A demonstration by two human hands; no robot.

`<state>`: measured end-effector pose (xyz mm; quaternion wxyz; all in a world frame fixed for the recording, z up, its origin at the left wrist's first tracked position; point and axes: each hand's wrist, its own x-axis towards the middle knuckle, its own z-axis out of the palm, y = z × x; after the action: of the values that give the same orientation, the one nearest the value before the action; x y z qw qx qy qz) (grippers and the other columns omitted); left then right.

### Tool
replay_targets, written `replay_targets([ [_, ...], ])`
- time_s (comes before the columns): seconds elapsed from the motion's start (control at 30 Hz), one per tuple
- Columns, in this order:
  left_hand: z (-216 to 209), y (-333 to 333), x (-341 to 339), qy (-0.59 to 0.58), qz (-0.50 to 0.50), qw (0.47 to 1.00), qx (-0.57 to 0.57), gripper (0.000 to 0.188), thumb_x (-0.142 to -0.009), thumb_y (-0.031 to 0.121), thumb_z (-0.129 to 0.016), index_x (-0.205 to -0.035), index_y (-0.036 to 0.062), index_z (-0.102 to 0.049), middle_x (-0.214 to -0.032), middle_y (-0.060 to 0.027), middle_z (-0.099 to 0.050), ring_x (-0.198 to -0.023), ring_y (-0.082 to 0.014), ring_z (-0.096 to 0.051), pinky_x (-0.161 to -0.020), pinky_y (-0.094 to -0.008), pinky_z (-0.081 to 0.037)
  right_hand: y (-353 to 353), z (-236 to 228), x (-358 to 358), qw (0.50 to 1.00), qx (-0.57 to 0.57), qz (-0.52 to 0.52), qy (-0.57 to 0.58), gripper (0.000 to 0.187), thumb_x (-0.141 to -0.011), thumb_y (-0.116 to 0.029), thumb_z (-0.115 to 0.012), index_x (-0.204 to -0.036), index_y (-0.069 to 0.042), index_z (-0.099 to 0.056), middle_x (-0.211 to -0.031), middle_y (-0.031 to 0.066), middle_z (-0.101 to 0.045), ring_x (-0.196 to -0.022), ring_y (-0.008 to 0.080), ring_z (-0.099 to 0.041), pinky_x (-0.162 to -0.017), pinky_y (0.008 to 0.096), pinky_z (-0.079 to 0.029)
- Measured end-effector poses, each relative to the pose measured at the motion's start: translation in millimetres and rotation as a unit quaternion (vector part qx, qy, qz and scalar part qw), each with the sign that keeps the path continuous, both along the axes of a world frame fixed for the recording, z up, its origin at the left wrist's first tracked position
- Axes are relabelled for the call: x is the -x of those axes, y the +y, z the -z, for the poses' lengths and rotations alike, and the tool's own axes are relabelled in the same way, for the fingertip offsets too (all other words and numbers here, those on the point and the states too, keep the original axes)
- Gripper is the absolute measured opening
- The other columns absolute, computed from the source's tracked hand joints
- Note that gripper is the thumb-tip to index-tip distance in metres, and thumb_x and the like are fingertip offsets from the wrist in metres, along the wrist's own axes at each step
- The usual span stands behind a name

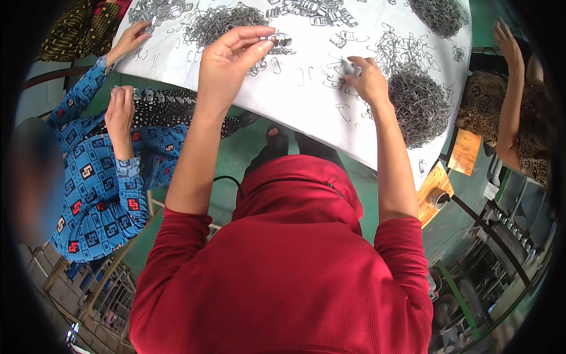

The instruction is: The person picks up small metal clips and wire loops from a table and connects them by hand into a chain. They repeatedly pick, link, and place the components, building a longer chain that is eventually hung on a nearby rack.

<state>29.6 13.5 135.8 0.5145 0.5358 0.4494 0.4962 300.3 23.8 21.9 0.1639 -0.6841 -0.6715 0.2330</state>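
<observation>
My left hand is raised over the table's near side, thumb and fingers pinching a small shiny metal buckle. To its right my right hand reaches low over the white tabletop. Its thumb and forefinger are apart, beside loose bent wire hooks, and no held piece shows between them. Right of that hand lies a large heap of bent wire hooks. Another wire heap is partly hidden behind my left hand. A pile of flat metal buckles lies at the far middle.
The white-covered table fills the top. Co-workers sit at left, in a blue patterned sleeve, and at right, with a raised forearm. Another wire heap lies far right. A wooden stool stands near the table's right corner.
</observation>
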Motion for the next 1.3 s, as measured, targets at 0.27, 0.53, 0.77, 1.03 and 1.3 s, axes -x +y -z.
replay_targets([
  [0.27,-4.7,-1.4,10.4,0.039,-0.042,0.998,0.022,0.023,-0.082,0.000,-0.060,-0.105,-0.0006,-0.060,-0.102,-0.0080,-0.063,-0.090,-0.0109,-0.058,-0.082,-0.0224,-0.044,-4.1,30.6,93.0,0.997,-0.005,-0.014,-0.075,0.020,-0.076,-0.025,-0.063,-0.084,-0.006,-0.061,-0.085,0.0102,-0.060,-0.078,0.0254,-0.061,-0.069,0.0388,-0.049],
  [0.53,4.0,-15.9,13.1,0.036,-0.049,0.997,0.045,0.021,-0.082,0.001,-0.060,-0.103,0.0003,-0.062,-0.100,-0.0069,-0.064,-0.090,-0.0096,-0.058,-0.081,-0.0217,-0.045,-34.3,29.3,65.2,0.996,0.076,-0.027,-0.044,0.010,-0.076,-0.019,-0.059,-0.079,-0.014,-0.066,-0.091,0.0118,-0.062,-0.080,0.0288,-0.062,-0.071,0.0383,-0.050],
  [0.77,6.5,-17.8,1.0,0.016,-0.044,0.998,0.039,0.024,-0.082,-0.001,-0.060,-0.105,0.0008,-0.060,-0.100,-0.0070,-0.064,-0.090,-0.0097,-0.058,-0.080,-0.0218,-0.045,17.9,19.1,18.2,0.991,0.052,0.052,-0.109,0.015,-0.077,-0.023,-0.062,-0.084,-0.011,-0.066,-0.093,0.0108,-0.062,-0.081,0.0283,-0.062,-0.070,0.0392,-0.049],
  [1.03,9.9,-17.7,-23.0,-0.017,-0.014,0.997,0.067,0.022,-0.082,-0.001,-0.059,-0.105,0.0003,-0.059,-0.098,-0.0069,-0.064,-0.090,-0.0095,-0.058,-0.081,-0.0209,-0.044,16.4,8.9,-0.7,0.958,0.171,0.055,0.222,0.018,-0.083,-0.020,-0.059,-0.084,-0.003,-0.062,-0.081,0.0072,-0.062,-0.066,0.0177,-0.058,-0.060,0.0298,-0.046],
  [1.3,16.3,-15.2,-51.8,-0.013,0.059,0.998,0.031,0.021,-0.083,-0.002,-0.058,-0.104,-0.0027,-0.059,-0.099,-0.0073,-0.063,-0.089,-0.0102,-0.058,-0.081,-0.0223,-0.047,-28.1,-103.4,16.9,0.808,0.096,0.102,0.573,0.012,-0.084,-0.010,-0.061,-0.090,0.000,-0.061,-0.077,0.0067,-0.064,-0.060,0.0089,-0.056,-0.051,0.0190,-0.042],
])
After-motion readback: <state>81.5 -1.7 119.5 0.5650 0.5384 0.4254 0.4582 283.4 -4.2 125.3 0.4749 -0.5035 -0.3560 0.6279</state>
